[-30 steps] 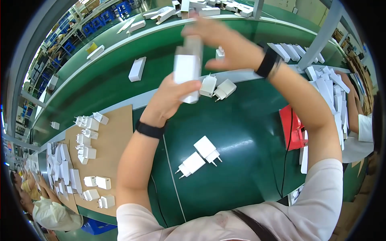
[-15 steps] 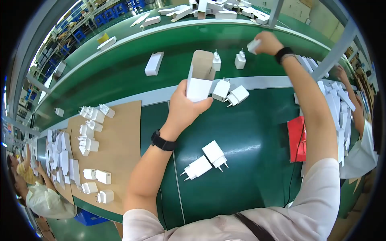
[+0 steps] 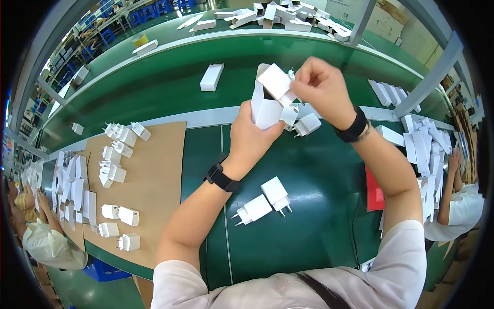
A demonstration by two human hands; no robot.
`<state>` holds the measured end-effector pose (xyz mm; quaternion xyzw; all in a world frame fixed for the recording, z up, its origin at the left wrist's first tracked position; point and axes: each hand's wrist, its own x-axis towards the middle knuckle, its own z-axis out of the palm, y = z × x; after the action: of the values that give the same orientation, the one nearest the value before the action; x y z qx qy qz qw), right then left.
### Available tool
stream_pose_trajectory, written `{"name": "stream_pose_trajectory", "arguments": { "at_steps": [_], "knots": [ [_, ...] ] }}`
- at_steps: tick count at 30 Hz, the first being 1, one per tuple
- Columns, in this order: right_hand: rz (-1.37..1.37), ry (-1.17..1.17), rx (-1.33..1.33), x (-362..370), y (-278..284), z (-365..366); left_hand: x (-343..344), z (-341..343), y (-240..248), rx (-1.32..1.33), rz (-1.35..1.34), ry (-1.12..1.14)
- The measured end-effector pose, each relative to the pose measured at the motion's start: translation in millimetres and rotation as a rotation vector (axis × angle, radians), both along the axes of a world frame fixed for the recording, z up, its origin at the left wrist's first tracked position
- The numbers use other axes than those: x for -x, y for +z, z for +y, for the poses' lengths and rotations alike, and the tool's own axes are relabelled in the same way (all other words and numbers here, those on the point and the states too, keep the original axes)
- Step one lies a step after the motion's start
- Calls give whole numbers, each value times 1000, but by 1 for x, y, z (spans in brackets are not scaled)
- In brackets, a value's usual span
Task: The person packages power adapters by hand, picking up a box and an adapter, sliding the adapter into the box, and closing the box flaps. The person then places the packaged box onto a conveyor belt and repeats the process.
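**Adapter (image 3: 274,81) Held at Mouth of White Box (image 3: 267,114) Over Green Bench (image 3: 319,232)**

At far left, a co-worker in a pale shirt (image 3: 51,242) is beside a heap of boxes (image 3: 76,185). Next to it, a brown cardboard sheet (image 3: 159,154) carries white plug adapters (image 3: 123,135) in loose clusters. At center, two more adapters (image 3: 253,209) lie side by side on the bench, while above them the left hand (image 3: 252,131) wraps around the open white box. The right hand (image 3: 320,90) pinches the adapter's right end, holding it tilted across the box's mouth; how deep it sits cannot be told. Just right of the box lies another adapter (image 3: 307,124). Farther right, a red object (image 3: 374,188) shows partly behind the forearm, near a pile of white boxes (image 3: 424,149). At far right are a second co-worker's hands (image 3: 454,165).
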<state>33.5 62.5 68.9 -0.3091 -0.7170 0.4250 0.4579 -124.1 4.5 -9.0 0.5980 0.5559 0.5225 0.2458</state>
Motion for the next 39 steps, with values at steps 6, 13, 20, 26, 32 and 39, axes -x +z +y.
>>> {"name": "stream_pose_trajectory", "arguments": {
  "at_steps": [6,13,20,26,32,39],
  "knots": [
    [-316,-7,-199,11,1,4,-1,-2,-3,-8,42,-7],
    [-460,-38,-233,3,15,21,7,5,-7,9,192,46],
    [-337,-167,-334,-5,14,23,-2,-1,-6,-57,91,21],
    [-386,-59,-395,9,18,4,1,-2,-3,-66,37,36],
    [-309,66,-53,-5,15,13,-1,2,-4,-97,8,2],
    [-57,45,343,32,-34,80,18,15,-20,-84,-29,142]
  ]
}}
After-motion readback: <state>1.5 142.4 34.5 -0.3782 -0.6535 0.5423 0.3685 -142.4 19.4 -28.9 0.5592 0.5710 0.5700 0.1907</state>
